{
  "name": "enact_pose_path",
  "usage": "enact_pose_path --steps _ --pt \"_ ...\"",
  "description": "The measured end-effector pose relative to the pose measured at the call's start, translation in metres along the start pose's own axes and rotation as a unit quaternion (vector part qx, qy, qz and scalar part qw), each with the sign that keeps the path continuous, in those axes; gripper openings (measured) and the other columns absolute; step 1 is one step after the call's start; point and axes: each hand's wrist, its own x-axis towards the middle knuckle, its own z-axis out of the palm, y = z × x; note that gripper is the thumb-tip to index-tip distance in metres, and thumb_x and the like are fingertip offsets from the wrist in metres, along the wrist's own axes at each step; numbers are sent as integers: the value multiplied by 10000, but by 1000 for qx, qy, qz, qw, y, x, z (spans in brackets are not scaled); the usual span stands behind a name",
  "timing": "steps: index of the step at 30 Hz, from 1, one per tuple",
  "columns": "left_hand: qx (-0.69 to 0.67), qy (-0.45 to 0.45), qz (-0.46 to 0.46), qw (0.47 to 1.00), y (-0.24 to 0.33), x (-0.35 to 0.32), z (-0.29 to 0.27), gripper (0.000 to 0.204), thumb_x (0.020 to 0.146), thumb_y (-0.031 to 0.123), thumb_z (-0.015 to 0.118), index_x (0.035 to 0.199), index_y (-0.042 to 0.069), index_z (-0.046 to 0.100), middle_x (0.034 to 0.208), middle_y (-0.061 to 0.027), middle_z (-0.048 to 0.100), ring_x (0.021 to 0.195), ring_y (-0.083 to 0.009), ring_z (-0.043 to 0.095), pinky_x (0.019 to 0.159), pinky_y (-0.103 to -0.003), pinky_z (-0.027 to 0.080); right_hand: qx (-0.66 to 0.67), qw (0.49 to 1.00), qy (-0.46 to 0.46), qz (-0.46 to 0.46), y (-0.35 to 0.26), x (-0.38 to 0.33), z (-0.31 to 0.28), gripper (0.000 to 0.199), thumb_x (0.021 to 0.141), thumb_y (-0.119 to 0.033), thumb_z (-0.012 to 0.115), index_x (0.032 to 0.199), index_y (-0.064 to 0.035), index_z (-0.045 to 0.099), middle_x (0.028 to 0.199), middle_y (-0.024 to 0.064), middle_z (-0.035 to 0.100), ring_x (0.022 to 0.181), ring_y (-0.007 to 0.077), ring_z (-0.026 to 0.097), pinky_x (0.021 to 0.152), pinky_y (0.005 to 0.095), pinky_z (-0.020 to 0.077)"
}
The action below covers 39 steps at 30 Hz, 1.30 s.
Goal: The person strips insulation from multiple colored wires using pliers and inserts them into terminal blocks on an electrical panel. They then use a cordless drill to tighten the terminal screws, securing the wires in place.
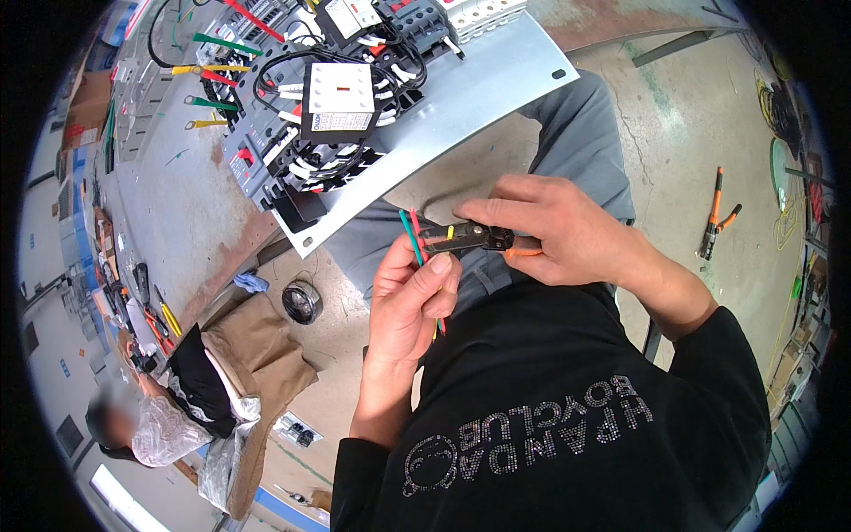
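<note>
Between the thumb and fingers of my left hand are several thin insulated wires. A green wire and a red wire stick up above the fingertips, and their lower ends come out below the hand. My right hand is closed around wire strippers with black jaws and orange handles. The jaws point left, right at the wires, and a short yellow piece shows at them. Whether the jaws bite on a wire is too small to tell.
A metal mounting plate with a white-faced contactor, breakers and lugged wires lies ahead on the worktable. Orange-handled pliers lie on the floor at right. At left are a black coil, a brown cloth and another person.
</note>
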Motion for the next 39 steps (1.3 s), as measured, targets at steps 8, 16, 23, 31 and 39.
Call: enact_pose_path --steps 8,16,23,31,39 --pt "-21 -13 -17 1000 -1 -1 -1 173 1031 97 638 1203 103 622 762 -27 551 534 -37 323 475 -196 238 -30 999 41 -19 5 -4 7 607 690 -51 797 1280 -116 669 859 100 552 766 344 619 645 450 516" --pt "-51 -27 -27 998 -2 -2 10 225 1054 124 602 1276 93 595 739 -21 522 527 -47 319 483 -205 257 -113 990 64 -60 13 -5 4 642 653 -48 800 1275 -146 675 858 87 567 761 330 634 634 442 529" --pt "-23 -76 -54 995 5 -5 10 249 1083 179 554 1311 82 576 750 -21 502 527 -54 329 466 -213 258 530 768 321 164 33 5 -23 372 942 -79 656 1313 -52 648 998 23 696 851 176 683 721 359 558" --pt "-73 -56 -64 994 2 6 7 277 1115 221 489 1342 79 561 781 -10 512 511 -42 318 464 -210 263 380 900 120 177 26 -8 -9 412 964 -83 693 1368 -28 637 996 -38 643 874 34 540 752 197 445" --pt "-59 -39 -74 995 7 1 13 408 1144 415 369 1333 83 515 714 -44 514 511 -58 317 481 -210 269 294 939 10 180 22 -5 3 434 959 -39 700 1386 -10 624 1059 4 662 971 73 587 866 244 494"
